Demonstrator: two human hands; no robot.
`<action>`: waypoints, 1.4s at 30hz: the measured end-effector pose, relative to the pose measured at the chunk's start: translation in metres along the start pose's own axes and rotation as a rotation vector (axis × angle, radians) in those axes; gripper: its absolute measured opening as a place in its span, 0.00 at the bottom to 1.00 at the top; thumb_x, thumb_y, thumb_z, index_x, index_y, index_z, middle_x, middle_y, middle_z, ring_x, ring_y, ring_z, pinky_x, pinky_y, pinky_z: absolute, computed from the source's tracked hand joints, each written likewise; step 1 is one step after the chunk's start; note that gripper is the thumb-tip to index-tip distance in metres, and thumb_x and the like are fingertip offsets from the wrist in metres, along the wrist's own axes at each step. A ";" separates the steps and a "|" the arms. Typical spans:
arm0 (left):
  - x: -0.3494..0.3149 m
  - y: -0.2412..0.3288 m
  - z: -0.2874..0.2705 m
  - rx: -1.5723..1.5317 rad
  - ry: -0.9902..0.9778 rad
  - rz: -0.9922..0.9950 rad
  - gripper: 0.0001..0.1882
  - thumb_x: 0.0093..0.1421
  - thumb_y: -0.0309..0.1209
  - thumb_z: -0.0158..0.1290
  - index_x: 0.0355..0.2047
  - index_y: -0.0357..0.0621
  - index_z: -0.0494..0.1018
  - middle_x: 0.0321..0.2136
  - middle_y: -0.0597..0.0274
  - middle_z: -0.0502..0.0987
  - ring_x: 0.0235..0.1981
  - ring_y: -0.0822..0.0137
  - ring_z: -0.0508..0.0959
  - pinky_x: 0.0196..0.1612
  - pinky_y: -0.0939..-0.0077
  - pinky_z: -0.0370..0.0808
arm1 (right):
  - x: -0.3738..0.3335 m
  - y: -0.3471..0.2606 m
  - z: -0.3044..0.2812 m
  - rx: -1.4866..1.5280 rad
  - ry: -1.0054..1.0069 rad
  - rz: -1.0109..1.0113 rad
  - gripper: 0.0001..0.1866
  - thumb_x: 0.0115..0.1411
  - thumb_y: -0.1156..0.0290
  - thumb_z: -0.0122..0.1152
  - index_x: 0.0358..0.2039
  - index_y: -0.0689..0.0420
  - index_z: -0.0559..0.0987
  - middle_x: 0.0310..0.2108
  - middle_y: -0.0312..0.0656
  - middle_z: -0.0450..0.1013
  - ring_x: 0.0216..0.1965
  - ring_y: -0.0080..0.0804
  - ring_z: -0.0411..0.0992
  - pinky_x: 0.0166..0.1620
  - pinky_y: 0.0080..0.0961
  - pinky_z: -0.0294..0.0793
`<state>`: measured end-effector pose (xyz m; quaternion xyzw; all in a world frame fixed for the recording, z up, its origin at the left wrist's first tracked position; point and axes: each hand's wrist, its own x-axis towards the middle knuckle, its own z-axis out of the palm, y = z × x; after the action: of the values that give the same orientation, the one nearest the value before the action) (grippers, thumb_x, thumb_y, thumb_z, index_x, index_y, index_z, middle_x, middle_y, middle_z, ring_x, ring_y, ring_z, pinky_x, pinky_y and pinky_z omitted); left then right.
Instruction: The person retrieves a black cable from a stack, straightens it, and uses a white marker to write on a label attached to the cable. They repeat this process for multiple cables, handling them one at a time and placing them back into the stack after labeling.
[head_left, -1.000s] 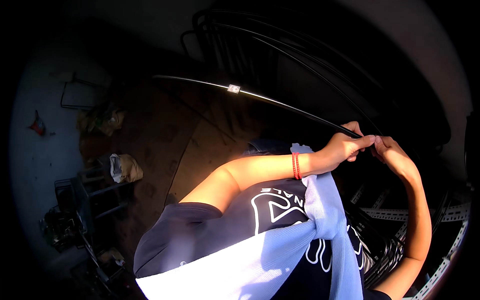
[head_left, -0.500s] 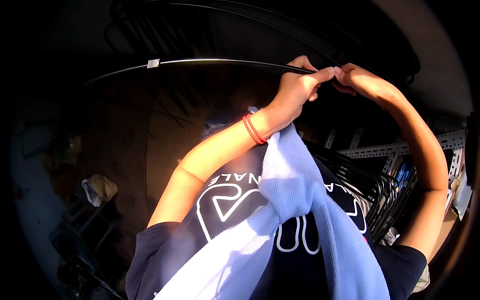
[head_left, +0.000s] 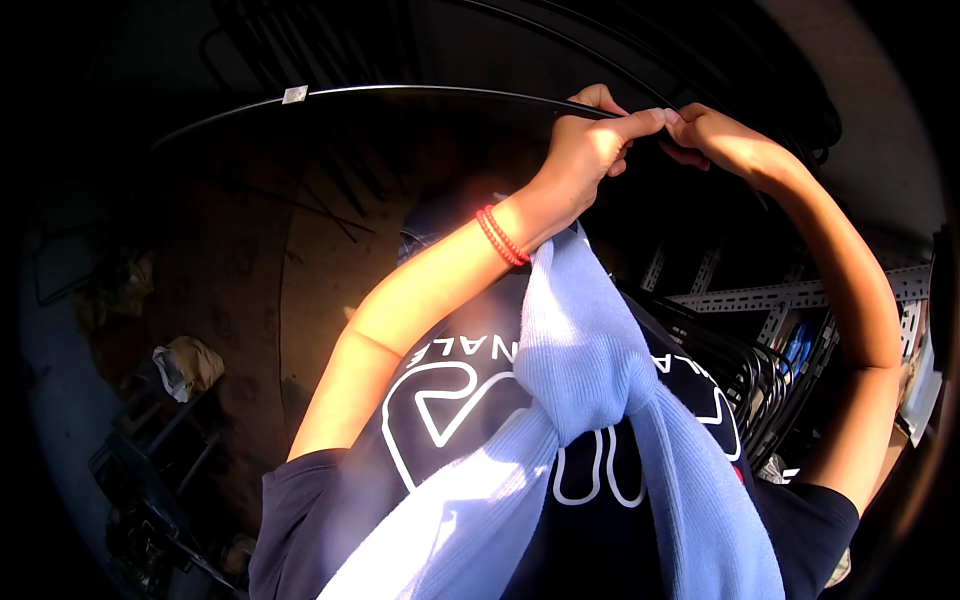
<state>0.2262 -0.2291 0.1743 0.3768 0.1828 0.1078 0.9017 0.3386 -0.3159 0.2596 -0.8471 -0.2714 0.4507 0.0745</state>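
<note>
My left hand (head_left: pixel 592 148) is closed around a long, thin black rod (head_left: pixel 430 91), its thumb pointing toward my right hand. The rod curves away to the left and carries a small silvery-white tag (head_left: pixel 295 95). My right hand (head_left: pixel 722 142) is closed too, with its fingers curled and its thumb tip against my left thumb. It appears to grip the rod there, though the dark background and the fingers hide the rod's right part. Both arms are raised in front of me.
A second thin dark curved line (head_left: pixel 560 50) runs above my hands. At the right stands a perforated white metal rack (head_left: pixel 800 294), with several black metal frames (head_left: pixel 760 385) beside it. A brown paper bag (head_left: pixel 195 368) sits at the left. A light-blue knotted knit garment (head_left: pixel 580 380) hangs over my chest.
Both hands and the rod have risen slightly in the picture, and the rod's tag has moved up and left. The grip looks the same.
</note>
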 end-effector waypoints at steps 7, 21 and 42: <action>0.002 -0.005 0.002 -0.014 0.010 0.017 0.16 0.47 0.27 0.57 0.16 0.48 0.58 0.12 0.70 0.61 0.11 0.82 0.57 0.13 0.88 0.51 | 0.006 0.004 -0.003 -0.059 -0.034 0.002 0.21 0.60 0.57 0.36 0.16 0.56 0.65 0.13 0.31 0.56 0.17 0.20 0.51 0.24 0.18 0.54; -0.001 -0.003 -0.003 -0.021 0.105 0.002 0.15 0.56 0.35 0.47 0.16 0.48 0.57 0.12 0.68 0.61 0.10 0.81 0.55 0.14 0.87 0.53 | -0.028 0.074 -0.036 0.301 0.385 -0.599 0.16 0.60 0.60 0.42 0.31 0.60 0.72 0.22 0.33 0.67 0.29 0.19 0.64 0.38 0.17 0.64; -0.021 0.012 0.068 0.117 -0.132 -0.041 0.13 0.60 0.40 0.41 0.25 0.47 0.63 0.15 0.67 0.64 0.11 0.81 0.54 0.14 0.88 0.53 | 0.001 0.243 0.083 1.401 0.948 -0.744 0.13 0.54 0.60 0.54 0.30 0.58 0.72 0.31 0.37 0.65 0.37 0.26 0.59 0.47 0.24 0.56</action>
<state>0.2341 -0.2710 0.2323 0.4312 0.1369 0.0533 0.8902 0.3677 -0.5293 0.1206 -0.5627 -0.1325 0.0648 0.8134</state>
